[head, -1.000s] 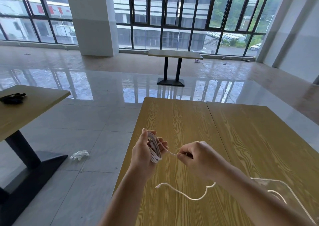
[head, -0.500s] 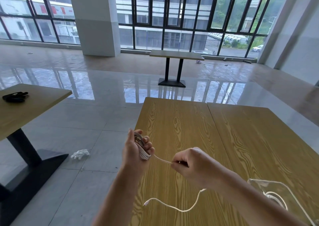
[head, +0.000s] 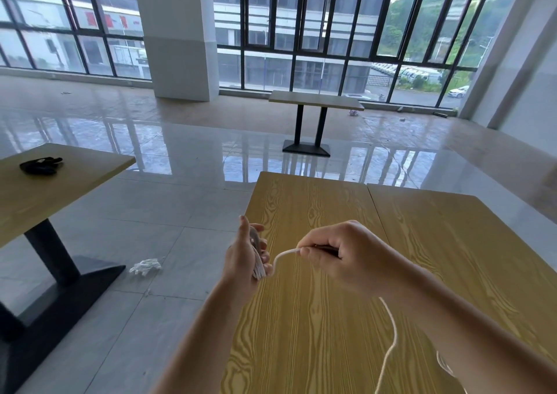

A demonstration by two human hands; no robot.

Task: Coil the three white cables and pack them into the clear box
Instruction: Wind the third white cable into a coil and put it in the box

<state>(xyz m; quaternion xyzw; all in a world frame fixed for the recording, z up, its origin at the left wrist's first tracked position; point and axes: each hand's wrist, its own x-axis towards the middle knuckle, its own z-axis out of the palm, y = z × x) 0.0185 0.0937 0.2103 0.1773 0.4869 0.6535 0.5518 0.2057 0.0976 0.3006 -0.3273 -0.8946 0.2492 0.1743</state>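
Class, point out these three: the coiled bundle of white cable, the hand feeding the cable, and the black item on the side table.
coiled bundle [head: 258, 268], head view, lower loops.
right hand [head: 337, 250], head view, knuckles.
black item [head: 40, 165], head view, middle.

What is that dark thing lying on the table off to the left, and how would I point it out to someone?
Find the separate wooden table at the left edge, on a black pedestal. Near its far end lies a small black bundle, flat and crumpled; what it is can't be told. It is the only thing seen on that table, unlike the white scrap on the floor.
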